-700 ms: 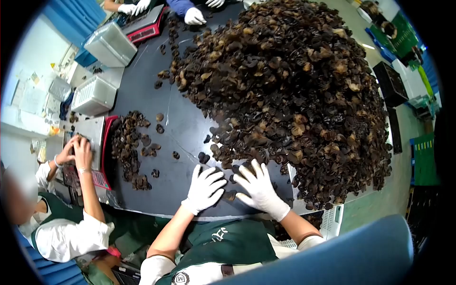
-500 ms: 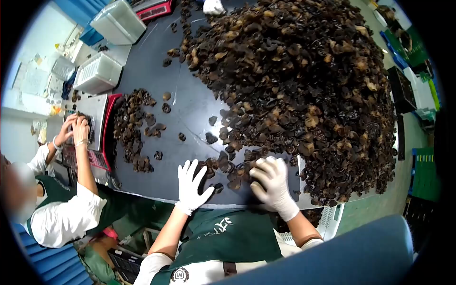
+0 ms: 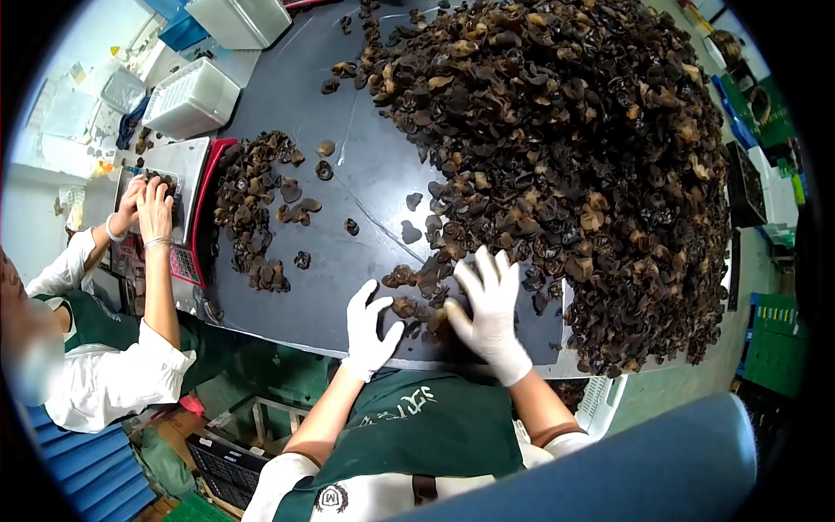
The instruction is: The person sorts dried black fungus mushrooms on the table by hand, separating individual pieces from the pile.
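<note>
A large heap of dark brown, wrinkled pieces (image 3: 574, 165) that look like dried fungus covers the right half of the dark table (image 3: 304, 313). My left hand (image 3: 371, 332), in a white glove, is at the table's near edge with its fingers apart and nothing held. Between my hands lies a small cluster of loose pieces (image 3: 417, 291). My right hand (image 3: 491, 313), also white-gloved, has its fingers spread beside the cluster, at the near left edge of the heap. It holds nothing that I can see.
At the left a co-worker's bare hands (image 3: 150, 204) are over a red-edged scale (image 3: 200, 200). Next to it lies a smaller pile (image 3: 248, 200). A clear plastic box (image 3: 193, 100) stands behind. Below the table edge is a black crate (image 3: 228, 465).
Loose pieces now lie between my hands, where mostly bare table showed. My left hand has turned more upright. The view has shifted, and the gloved hands at the far side are out of view.
</note>
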### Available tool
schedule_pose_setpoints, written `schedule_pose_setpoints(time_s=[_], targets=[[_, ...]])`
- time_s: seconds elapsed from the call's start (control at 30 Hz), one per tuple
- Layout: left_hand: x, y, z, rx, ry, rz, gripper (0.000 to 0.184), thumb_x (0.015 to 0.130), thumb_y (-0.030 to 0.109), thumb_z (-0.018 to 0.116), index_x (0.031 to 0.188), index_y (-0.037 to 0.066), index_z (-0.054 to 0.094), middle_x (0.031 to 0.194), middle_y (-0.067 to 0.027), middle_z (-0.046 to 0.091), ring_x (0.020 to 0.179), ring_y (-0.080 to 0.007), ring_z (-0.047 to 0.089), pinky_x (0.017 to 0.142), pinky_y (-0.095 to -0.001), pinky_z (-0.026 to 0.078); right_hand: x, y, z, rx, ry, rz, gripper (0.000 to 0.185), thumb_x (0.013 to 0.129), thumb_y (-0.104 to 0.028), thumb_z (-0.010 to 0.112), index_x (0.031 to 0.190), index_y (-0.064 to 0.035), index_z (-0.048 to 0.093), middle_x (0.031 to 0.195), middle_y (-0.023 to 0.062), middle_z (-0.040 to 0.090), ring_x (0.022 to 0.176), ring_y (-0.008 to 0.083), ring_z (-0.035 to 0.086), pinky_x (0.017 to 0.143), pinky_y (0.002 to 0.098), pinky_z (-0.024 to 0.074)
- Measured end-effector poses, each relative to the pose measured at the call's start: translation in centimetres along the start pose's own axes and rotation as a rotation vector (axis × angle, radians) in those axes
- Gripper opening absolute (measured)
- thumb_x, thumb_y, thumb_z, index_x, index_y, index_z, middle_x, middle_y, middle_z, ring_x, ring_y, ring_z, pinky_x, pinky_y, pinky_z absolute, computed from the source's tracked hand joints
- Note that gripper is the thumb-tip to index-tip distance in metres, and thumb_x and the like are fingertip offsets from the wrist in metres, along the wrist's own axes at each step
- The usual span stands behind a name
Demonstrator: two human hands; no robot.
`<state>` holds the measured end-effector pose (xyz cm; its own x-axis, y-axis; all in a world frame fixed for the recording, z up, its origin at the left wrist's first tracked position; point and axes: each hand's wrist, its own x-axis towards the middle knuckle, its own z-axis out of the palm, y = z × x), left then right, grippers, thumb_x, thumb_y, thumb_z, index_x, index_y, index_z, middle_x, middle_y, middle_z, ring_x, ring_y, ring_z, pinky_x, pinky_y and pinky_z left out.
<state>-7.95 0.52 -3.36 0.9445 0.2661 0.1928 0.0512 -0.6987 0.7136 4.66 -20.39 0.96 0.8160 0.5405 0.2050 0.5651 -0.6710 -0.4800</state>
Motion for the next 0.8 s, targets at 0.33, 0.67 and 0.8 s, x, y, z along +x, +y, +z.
schedule_pose_setpoints(time_s=[0.33, 0.67, 0.8], targets=[[2.1, -1.5, -0.1, -0.044, 0.154, -0.078, 0.046, 0.085, 0.006, 0.064, 0.130, 0.004, 0.057, 0.142, -0.0223, 0.048, 0.130, -0.0396, 0.046, 0.111, -0.0468, 0.037, 1.4, -3.5, 3.1, 0.004, -0.241, -0.264, 0.066, 0.083, -0.045, 0.072, 0.137, -0.0107, 0.055, 0.147, 0.0200, 0.044, 0.138, 0.0483, 0.034, 0.113, 0.0667, 0.0220], [2.7, -1.6, 0.4, 0.127, 0.026, 0.050, 0.054, 0.080, 0.016, 0.071, 0.133, 0.009, 0.058, 0.133, -0.0140, 0.057, 0.129, -0.0398, 0.047, 0.109, -0.0498, 0.033, 3.4, 1.5, 2.1, 0.285, 0.002, -0.202, 0.052, 0.072, 0.006, 0.066, 0.123, -0.0062, 0.061, 0.118, 0.0131, 0.066, 0.096, 0.0348, 0.063, 0.085, 0.0425, 0.0507], [2.6, -1.5, 0.5, 0.083, 0.096, 0.036, 0.055, 0.081, 0.014, 0.069, 0.134, 0.006, 0.056, 0.131, -0.0142, 0.058, 0.127, -0.0390, 0.049, 0.108, -0.0488, 0.035, 4.0, 0.3, 1.3, 0.098, -0.108, -0.185, 0.047, 0.073, -0.001, 0.071, 0.118, -0.0112, 0.065, 0.113, 0.0063, 0.063, 0.098, 0.0281, 0.058, 0.087, 0.0398, 0.0455]])
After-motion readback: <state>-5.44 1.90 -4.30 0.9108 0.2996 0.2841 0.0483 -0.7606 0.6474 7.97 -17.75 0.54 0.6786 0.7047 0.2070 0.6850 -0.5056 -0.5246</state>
